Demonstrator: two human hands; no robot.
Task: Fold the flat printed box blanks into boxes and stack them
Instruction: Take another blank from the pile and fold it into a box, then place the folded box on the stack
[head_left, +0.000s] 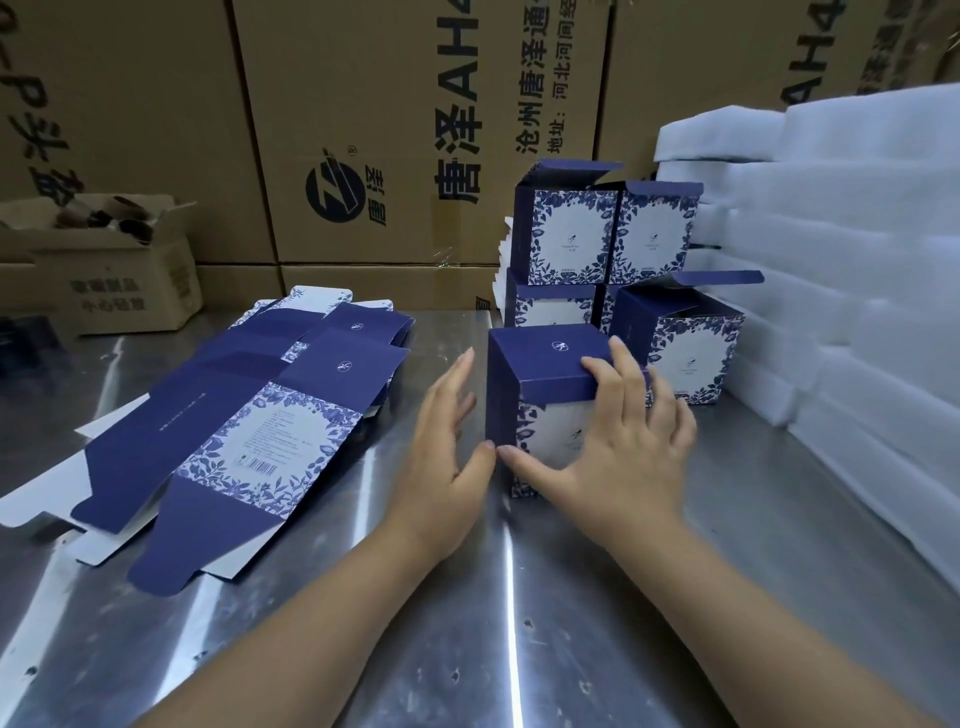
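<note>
From the head camera, the folded box (545, 358) stands upright on the metal table (519, 597), just in front of the stacked boxes (608, 234). The right hand (618, 452) grasps it, fingers curled over its top front edge and thumb spread across the printed face. The left hand (447, 431) lies released, fingers straight, just beside the box's left wall, with the flat blanks (249, 415) piled further left.

A folded box (545, 387), navy with a blue floral front, stands upright mid-tabletop (519, 613), lid closed. Flat blanks (249, 415), printed side up, lie in a loose fanned pile toward the left edge. By the far edge, finished boxes (605, 234) stack two high, apparently four, lids open. Another open box (685, 348) stands just beside them.
</note>
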